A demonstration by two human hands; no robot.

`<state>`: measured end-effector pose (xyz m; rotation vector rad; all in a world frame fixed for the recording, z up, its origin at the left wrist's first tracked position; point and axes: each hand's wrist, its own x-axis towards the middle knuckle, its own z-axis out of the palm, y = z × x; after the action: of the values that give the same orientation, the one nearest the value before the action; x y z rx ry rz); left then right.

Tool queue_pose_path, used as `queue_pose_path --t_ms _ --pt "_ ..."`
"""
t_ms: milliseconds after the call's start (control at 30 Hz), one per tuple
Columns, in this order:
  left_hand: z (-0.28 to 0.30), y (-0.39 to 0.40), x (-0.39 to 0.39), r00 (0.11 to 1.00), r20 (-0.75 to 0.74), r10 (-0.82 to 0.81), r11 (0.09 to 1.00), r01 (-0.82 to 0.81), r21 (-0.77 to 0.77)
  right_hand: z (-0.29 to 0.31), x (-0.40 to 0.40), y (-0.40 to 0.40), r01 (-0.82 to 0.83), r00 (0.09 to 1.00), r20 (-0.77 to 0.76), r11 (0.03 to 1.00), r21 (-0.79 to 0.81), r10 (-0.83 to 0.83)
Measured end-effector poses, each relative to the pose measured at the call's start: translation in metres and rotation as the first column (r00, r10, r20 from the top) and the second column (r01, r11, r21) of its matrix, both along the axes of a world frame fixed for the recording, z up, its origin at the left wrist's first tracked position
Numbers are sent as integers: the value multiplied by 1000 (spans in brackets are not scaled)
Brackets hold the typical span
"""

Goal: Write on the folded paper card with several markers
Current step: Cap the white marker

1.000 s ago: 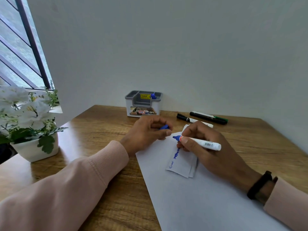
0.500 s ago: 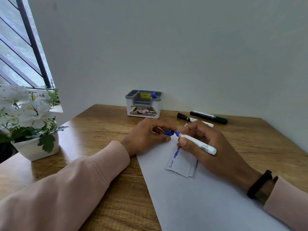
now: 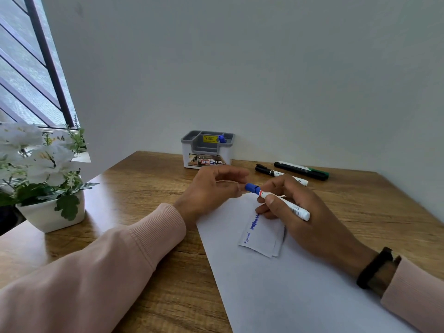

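The right hand [image 3: 305, 212] grips a white marker [image 3: 286, 205] above the far end of the folded card [image 3: 263, 234], while the left hand [image 3: 211, 191] pinches the blue cap [image 3: 252, 188] seated on the marker's tip. The card lies on a white sheet [image 3: 276, 296] on the wooden table [image 3: 144, 188], under the right hand's fingers, and carries blue writing. Near the wall stand a grey-and-white organiser [image 3: 207, 150] and, right of it, a black marker [image 3: 266, 169] and a green-capped marker [image 3: 301, 170]; a potted white flower [image 3: 45, 179] stands at the left edge.
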<state>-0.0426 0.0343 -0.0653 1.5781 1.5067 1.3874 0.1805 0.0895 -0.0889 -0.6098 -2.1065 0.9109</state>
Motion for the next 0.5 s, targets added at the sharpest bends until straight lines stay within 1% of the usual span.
queue_pose_path --t_ms 67,100,133,333,367,433,500 --pt "0 0 0 967 252 -29 998 41 -45 1 0 -2 -2 1000 -3 1000 2 2" --pt "0 0 0 946 323 -42 997 63 -54 1 0 -2 -3 1000 -1 1000 7 3" --pt "0 0 1 937 346 -51 996 75 -57 1 0 -3 -4 1000 1 1000 13 4" --pt "1 -4 18 974 204 -97 993 108 -44 4 1 -8 0 1000 -2 999 44 0" --pt "1 -5 22 982 160 -105 993 113 -41 5 1 -8 2 1000 3 999 50 -2" --pt "0 -8 31 992 19 -126 992 126 -26 7 3 -10 19 999 38 996 87 -23" --pt "-2 -11 39 981 -90 -173 985 174 2 11 4 -13 5 996 85 996 90 -13"
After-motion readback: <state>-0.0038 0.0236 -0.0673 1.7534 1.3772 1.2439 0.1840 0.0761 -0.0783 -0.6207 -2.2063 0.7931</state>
